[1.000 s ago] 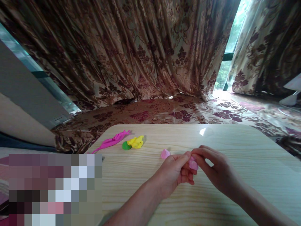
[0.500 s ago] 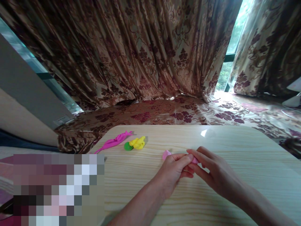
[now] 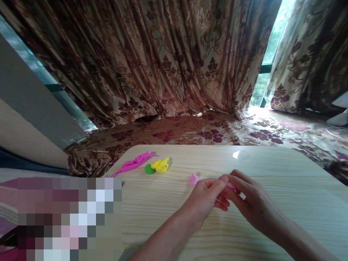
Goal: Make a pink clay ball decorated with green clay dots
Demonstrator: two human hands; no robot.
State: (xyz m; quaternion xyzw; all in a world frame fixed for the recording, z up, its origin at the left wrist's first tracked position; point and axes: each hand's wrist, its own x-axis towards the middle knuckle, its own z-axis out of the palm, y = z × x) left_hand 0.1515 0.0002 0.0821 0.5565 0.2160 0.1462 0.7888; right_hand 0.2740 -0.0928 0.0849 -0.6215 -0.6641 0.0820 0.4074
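Observation:
Between my fingertips is a small piece of pale pink modelling clay [image 3: 231, 185], mostly covered by the fingers. My left hand [image 3: 208, 195] pinches it with thumb and index finger, the other fingers curled beneath. From the right, my right hand [image 3: 248, 192] grips the same piece, its fingertips touching those of the left. A second pale pink clay lump [image 3: 194, 179] lies on the table just beyond my left hand. Farther left rest a yellow clay lump [image 3: 161, 165], a flat green clay disc [image 3: 149, 169] touching it, and a long twisted strip of magenta clay [image 3: 134, 163].
The light wood-grain table [image 3: 163, 224] has rounded far corners. Behind it are a ledge covered in patterned cloth [image 3: 190, 130] and a floral curtain [image 3: 174, 65]. A white object with a cable [image 3: 338, 117] stands at the far right. A blurred-out patch hides the lower left.
Both hands stay together on the pink clay, shifting slightly right while the fingers turn and press it. Less of the clay shows now. The view has shifted a little; the other clay pieces stay put.

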